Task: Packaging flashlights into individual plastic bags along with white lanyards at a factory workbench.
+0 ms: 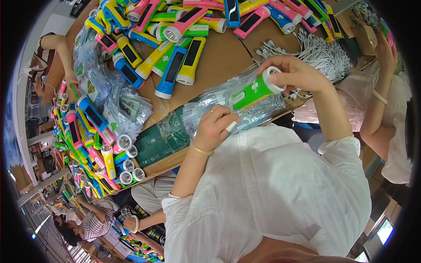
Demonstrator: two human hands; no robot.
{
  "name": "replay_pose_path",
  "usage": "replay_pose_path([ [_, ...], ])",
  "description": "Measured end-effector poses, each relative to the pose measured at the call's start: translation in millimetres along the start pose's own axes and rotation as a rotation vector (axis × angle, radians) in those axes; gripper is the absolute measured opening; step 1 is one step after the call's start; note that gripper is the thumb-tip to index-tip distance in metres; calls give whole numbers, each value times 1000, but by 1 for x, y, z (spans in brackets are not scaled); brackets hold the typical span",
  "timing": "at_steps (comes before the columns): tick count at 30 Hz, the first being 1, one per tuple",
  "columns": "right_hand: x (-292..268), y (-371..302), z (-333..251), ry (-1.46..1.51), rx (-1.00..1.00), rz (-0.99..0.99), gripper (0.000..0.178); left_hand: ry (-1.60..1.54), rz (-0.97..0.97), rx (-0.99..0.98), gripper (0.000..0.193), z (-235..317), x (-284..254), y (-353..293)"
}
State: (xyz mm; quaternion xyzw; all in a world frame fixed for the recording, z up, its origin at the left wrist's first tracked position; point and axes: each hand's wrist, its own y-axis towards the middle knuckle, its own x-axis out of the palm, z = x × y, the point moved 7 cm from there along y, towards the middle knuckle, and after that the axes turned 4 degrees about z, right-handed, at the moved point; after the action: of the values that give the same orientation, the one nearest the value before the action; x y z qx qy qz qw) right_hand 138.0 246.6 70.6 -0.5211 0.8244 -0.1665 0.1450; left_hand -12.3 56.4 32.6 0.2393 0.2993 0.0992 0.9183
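Observation:
My right hand [302,75] grips a green-and-white flashlight [255,93] by its white lamp end, thumb over the rim, tilted with its tail toward my left hand. Fingers curled, my left hand [214,128] is closed just below that tail, over a layer of clear plastic bags [195,113]. A small white piece shows at its fingertips; what it is and what the fingers pinch, I cannot make out. Whether the flashlight's tail lies inside a bag or only above the bags is unclear.
Many coloured flashlights [188,61] with dark panels cover the far side of the table. More flashlights [94,144] and filled clear bags [127,107] lie at left. Bundled white cables [324,55] sit at far right. Other people work to the left and right.

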Motion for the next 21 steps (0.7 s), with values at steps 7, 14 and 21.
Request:
replay_pose_path([
  [7,61,15,18,284,-221,-487,73,-77,132,-58,17,-5,0,2],
  [14,68,39,15,-251,-396,-282,42,-106,101,-70,16,-3,-10,-2],
  [21,65,14,-1,-1079,-410,-168,35,-112,135,-38,20,-4,-20,-3],
])
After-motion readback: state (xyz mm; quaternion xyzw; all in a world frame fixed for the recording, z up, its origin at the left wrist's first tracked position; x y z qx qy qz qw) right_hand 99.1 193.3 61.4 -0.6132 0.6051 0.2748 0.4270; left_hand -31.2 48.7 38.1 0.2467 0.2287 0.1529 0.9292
